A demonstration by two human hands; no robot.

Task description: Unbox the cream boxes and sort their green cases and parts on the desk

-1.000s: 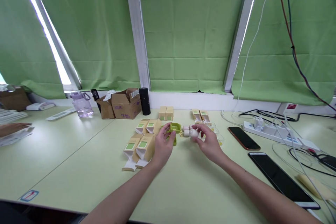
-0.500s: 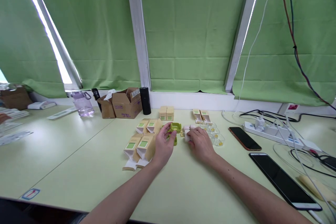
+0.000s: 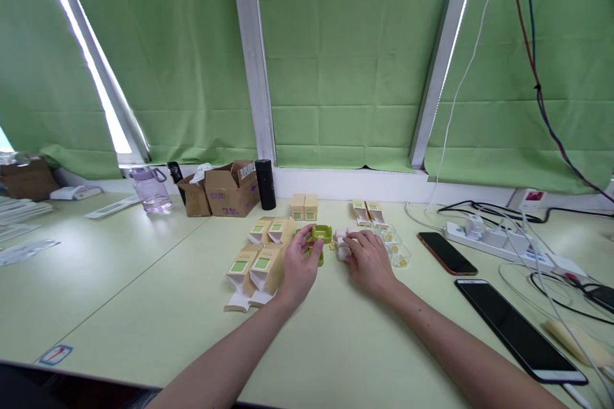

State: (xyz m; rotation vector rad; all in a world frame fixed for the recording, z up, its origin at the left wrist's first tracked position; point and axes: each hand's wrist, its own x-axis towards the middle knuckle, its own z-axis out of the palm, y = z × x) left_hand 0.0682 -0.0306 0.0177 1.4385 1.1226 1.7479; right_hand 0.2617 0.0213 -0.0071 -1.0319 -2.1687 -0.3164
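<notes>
My left hand [image 3: 300,263] has its thumb and fingers curled around a small olive-green case [image 3: 322,233]. A second green case [image 3: 320,258] shows partly below it, half hidden by the thumb. Just right of these, my right hand [image 3: 370,257] reaches over a group of small white blocks [image 3: 342,249], its fingertips closed on one of them. A tiny yellowish piece [image 3: 332,246] lies on the table between the hands. Clear plastic shells with yellow spots [image 3: 399,255] lie beyond my right hand. Beige cartons with green labels [image 3: 263,263] lie beside my left hand, their near flaps open.
Two closed beige cartons [image 3: 304,207] and two open ones [image 3: 368,212] stand farther back. Behind left are a cardboard box [image 3: 231,190], a black cylinder [image 3: 265,184] and a purple bottle [image 3: 150,190]. Phones [image 3: 520,331], a power strip [image 3: 518,248] and cables occupy the right.
My right hand's fingers have shifted slightly over the white blocks. My left hand stays nearly still at the green case. Another person's hand at the far left edge has left the view.
</notes>
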